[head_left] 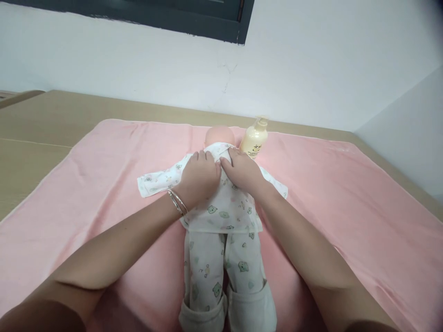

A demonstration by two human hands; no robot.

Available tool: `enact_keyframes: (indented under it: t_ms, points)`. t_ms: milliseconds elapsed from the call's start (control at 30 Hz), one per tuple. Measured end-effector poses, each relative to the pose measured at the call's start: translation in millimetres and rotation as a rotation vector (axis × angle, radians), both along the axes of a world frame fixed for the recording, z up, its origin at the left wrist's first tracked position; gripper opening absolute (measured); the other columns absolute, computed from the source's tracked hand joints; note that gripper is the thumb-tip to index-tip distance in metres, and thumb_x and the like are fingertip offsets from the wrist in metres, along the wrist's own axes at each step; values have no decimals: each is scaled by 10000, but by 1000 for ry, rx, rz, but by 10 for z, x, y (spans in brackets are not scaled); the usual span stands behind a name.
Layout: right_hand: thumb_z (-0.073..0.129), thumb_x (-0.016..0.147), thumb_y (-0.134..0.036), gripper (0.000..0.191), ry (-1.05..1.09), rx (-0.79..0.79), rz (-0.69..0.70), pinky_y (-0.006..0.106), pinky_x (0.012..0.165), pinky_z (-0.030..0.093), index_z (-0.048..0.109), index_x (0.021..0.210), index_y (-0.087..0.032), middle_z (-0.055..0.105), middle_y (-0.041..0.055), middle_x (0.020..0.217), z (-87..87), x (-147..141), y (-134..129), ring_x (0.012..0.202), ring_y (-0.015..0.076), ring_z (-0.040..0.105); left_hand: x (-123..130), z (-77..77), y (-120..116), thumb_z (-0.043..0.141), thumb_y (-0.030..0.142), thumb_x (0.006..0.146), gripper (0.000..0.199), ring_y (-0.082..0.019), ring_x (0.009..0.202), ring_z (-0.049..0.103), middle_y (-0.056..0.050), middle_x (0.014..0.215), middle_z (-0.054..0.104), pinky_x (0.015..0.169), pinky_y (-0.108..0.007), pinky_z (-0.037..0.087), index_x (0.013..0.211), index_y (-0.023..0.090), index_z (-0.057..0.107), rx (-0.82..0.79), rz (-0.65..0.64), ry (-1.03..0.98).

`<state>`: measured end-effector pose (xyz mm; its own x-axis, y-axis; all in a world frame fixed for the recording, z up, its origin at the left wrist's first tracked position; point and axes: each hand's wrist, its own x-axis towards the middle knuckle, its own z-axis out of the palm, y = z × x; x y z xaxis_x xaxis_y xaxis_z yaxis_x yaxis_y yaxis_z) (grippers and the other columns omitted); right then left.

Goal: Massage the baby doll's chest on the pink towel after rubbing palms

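Observation:
A baby doll [219, 135] lies stretched out with its smooth head away from me. It wears a white printed shirt [224, 214], sleeves spread to both sides, and matching trousers [206, 263] with turned-up cuffs. My left hand [200, 177], below two bangles, is curled closed on the shirt's upper part near the neck. Beside it my right hand [242, 169] pinches the cloth by the collar, thumb toward the left hand. The exact bit of cloth between the fingers is hidden. The doll's face is not visible.
Under the doll a pink blanket [328, 198] covers much of a wooden table [34, 122]. A cream pump bottle [255, 139] stands just right of the doll's head. Behind is a white wall [294, 69] with a dark frame [190, 20] above.

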<state>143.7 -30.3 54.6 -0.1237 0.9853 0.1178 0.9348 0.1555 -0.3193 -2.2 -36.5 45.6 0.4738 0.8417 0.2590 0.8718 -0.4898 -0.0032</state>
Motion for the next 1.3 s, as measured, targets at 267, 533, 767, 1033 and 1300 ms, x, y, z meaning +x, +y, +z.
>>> enact_keyframes:
  t_ms: [267,533,767,1033,1300]
  points:
    - [269,1056,-315,525,-141,92,-16,453,1116,399,515,1367,29,589,260,1391,-49,-72,-91,1351,366,510,-60,4,200,244,331,1003,459,-275,1023,657,-159,1067,710,895,-409,519,1012,126,655,-155,72,-153]
    - [281,1056,-302,483,-232,195,-48,423,1085,430,571,1285,7,659,242,1282,-120,-132,-145,1254,343,589,-73,4,321,227,431,984,534,-281,1030,671,-163,1117,715,884,-396,528,1044,114,652,-289,191,-301]
    - [289,1054,-297,485,-239,209,-47,427,1107,414,561,1308,15,652,245,1301,-131,-130,-136,1287,346,570,-67,-5,319,230,415,979,532,-296,1045,664,-177,1124,709,920,-428,526,1060,98,650,-286,182,-307]
    - [281,1054,-303,501,-223,187,-48,430,1109,409,556,1316,23,641,253,1309,-126,-129,-135,1285,352,567,-57,11,306,249,397,981,511,-278,1042,664,-167,1130,711,929,-410,529,1067,94,651,-285,186,-307]
    - [280,1051,-306,503,-215,201,-51,425,1101,414,556,1322,16,645,252,1301,-155,-120,-121,1277,343,574,-58,-3,316,248,394,984,510,-278,1030,668,-165,1101,714,932,-415,532,1047,94,655,-276,184,-300]
